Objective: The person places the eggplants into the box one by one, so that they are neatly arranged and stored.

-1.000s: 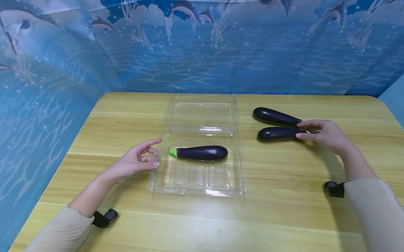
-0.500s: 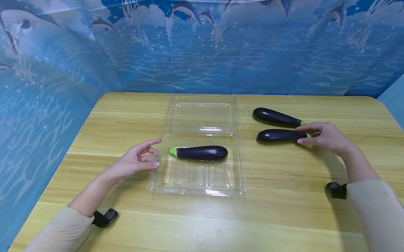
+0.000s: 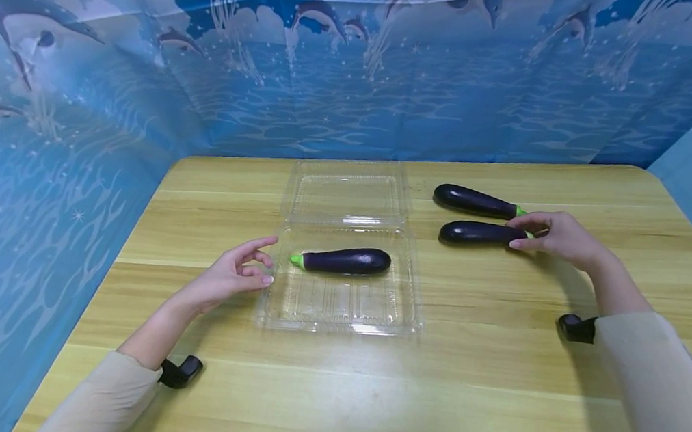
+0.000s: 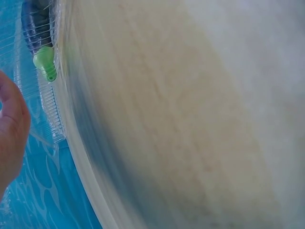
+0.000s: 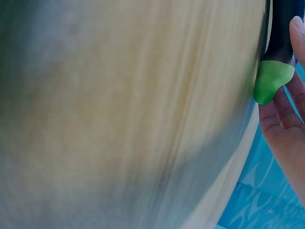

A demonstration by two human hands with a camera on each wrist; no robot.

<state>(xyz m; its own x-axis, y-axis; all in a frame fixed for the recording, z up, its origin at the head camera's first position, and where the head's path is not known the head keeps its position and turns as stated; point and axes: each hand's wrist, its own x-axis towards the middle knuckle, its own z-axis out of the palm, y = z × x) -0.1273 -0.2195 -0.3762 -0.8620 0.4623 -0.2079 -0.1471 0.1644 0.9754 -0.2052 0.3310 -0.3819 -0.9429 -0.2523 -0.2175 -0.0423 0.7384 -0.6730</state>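
My right hand (image 3: 560, 239) pinches the stem end of the nearer eggplant (image 3: 474, 233) on the right, thumb on the near side and fingers on the far side. In the right wrist view its green cap (image 5: 274, 81) shows beside the thumb. Just behind it lies a second dark eggplant (image 3: 473, 201). A third eggplant (image 3: 348, 261) lies in the base of an opened clear plastic clamshell container (image 3: 337, 318), green stem pointing left. My left hand (image 3: 233, 271) has its fingers relaxed, with fingertips right at the container's left rim.
The container's clear lid (image 3: 348, 192) is folded back flat toward the far edge. Everything rests on a light wooden table (image 3: 477, 406). A blue curtain (image 3: 357, 93) with dolphins hangs behind and to the sides.
The near eggplant has turned slightly, its stem end coming a little nearer along with my right hand, and the far eggplant's green stem has come into view. My left hand stays in place.
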